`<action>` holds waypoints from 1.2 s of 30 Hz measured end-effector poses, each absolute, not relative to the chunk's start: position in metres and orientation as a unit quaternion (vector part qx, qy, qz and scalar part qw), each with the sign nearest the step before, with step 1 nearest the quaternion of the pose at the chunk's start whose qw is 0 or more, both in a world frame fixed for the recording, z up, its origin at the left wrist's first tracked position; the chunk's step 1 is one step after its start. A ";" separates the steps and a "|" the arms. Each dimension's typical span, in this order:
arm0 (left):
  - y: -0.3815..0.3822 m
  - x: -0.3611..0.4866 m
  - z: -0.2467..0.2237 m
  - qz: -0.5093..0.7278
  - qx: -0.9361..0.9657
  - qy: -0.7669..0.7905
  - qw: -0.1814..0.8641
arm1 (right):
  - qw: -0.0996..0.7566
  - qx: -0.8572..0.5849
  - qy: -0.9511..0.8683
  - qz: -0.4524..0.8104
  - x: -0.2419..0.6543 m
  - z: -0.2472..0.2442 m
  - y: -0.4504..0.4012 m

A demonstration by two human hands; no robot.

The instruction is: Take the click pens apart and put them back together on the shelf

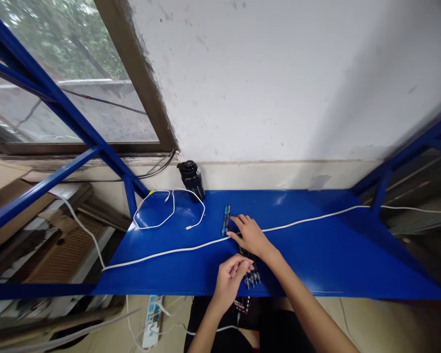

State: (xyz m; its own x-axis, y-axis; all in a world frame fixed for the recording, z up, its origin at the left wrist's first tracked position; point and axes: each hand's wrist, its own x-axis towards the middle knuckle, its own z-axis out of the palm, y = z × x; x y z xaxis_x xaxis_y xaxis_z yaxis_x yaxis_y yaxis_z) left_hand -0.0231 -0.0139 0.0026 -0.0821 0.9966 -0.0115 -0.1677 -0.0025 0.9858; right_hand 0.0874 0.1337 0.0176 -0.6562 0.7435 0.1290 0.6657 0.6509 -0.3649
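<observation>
While the right hand is loosely open by 2 pens on the blue shelf, the left hand is half-curled, can't tell if it's gripping anything. Pens look light, stiff, kinda slick; I'd pinch mid-barrel.

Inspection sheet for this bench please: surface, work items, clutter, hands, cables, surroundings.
Surface: blue tabletop, glossy; no spill seen.
Work items: two pens side by side; pen bunch near the front edge.
Clutter: black bottle at the back.
Hands: right hand beside the two pens, contact unclear; left hand curled by the bunch, grip unclear.
Cables: long white cable crosses the top, passing by the right hand; white cord lies looped near the bottle.
Surroundings: window at left, wall behind, power strip below.
</observation>
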 end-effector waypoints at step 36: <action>0.001 -0.026 -0.006 0.243 0.593 0.727 0.245 | 0.294 -0.434 -0.839 0.145 0.221 -0.024 0.034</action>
State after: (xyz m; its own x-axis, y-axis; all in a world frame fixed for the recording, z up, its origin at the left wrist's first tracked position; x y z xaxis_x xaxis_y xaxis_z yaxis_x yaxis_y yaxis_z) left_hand -0.0265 0.0014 -0.0060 -0.1759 0.9820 -0.0690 0.7436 0.1785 0.6443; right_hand 0.2205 0.0337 -0.0241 -0.4501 0.8135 0.3681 0.6432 0.5814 -0.4983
